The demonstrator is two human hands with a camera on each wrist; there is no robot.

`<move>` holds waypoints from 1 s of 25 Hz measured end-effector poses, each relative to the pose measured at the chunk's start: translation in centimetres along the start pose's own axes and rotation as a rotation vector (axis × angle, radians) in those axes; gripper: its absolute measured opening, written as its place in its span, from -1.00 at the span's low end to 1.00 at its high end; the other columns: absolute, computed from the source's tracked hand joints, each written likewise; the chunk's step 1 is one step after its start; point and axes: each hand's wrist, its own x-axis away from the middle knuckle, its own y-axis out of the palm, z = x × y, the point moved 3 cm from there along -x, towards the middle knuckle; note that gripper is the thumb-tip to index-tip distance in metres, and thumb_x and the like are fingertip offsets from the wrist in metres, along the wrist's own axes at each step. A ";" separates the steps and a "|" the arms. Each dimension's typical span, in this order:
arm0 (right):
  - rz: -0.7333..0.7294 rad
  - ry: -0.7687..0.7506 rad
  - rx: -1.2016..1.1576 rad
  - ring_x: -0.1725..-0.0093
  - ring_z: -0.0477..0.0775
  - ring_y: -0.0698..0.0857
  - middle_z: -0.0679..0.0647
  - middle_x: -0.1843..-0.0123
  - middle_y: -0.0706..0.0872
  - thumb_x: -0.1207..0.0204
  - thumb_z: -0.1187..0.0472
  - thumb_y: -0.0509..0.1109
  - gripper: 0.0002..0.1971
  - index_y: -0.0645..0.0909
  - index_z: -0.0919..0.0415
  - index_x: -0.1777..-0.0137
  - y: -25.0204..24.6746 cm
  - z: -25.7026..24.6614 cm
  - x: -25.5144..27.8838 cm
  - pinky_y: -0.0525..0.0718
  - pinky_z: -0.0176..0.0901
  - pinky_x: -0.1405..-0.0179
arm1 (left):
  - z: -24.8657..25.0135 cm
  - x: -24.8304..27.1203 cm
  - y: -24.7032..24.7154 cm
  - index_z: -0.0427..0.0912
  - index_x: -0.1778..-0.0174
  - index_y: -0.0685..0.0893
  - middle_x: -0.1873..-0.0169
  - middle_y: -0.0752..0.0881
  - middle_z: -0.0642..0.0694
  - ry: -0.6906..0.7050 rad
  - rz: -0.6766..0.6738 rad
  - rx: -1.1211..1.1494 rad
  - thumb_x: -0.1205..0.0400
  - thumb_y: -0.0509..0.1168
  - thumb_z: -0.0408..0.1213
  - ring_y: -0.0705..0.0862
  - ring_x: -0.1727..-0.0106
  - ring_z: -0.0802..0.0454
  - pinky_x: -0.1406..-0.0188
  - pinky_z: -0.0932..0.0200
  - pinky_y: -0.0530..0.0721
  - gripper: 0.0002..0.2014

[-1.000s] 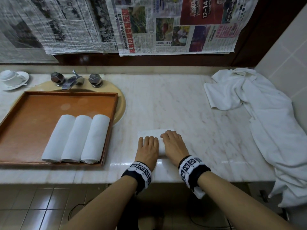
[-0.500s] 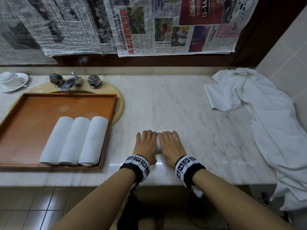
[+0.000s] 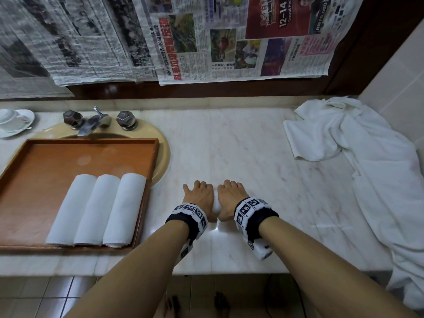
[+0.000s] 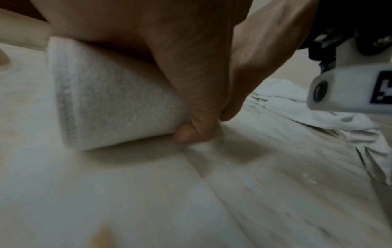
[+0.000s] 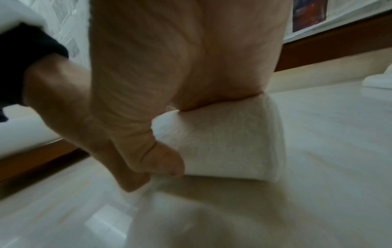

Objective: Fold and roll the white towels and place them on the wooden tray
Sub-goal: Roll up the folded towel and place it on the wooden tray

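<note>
A white towel roll (image 3: 215, 204) lies on the marble counter (image 3: 252, 157), mostly hidden under both hands. My left hand (image 3: 198, 196) covers its left half and my right hand (image 3: 231, 197) its right half, fingers curled over the far side. In the left wrist view the thumb presses the near underside of the roll (image 4: 116, 104). The right wrist view shows that thumb against the roll (image 5: 222, 142) too. The wooden tray (image 3: 68, 161) sits to the left with three rolled towels (image 3: 98, 210) side by side at its front right.
A heap of unfolded white towels (image 3: 367, 161) drapes over the counter's right side and edge. The tray lies over a sink with a faucet (image 3: 94, 121). A cup on a saucer (image 3: 11, 120) stands far left. Newspapers (image 3: 206, 42) cover the wall behind.
The flat strip of towel ahead of my hands has been rolled up. Both hands moved slightly forward, and their fingers went from lying flat to curling over the roll.
</note>
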 end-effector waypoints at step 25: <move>0.484 0.035 -0.569 -0.55 0.18 0.26 0.01 -0.62 0.15 -0.36 -0.14 0.48 -0.10 0.09 -0.04 -0.62 -8.9 -22.2 1.9 0.42 0.23 -0.41 | -31.2 15.0 -4.5 -0.23 -0.49 0.30 -0.17 0.64 -0.21 -0.047 0.375 0.636 -0.48 0.46 0.15 0.67 -0.16 -0.26 0.01 0.04 0.59 -0.19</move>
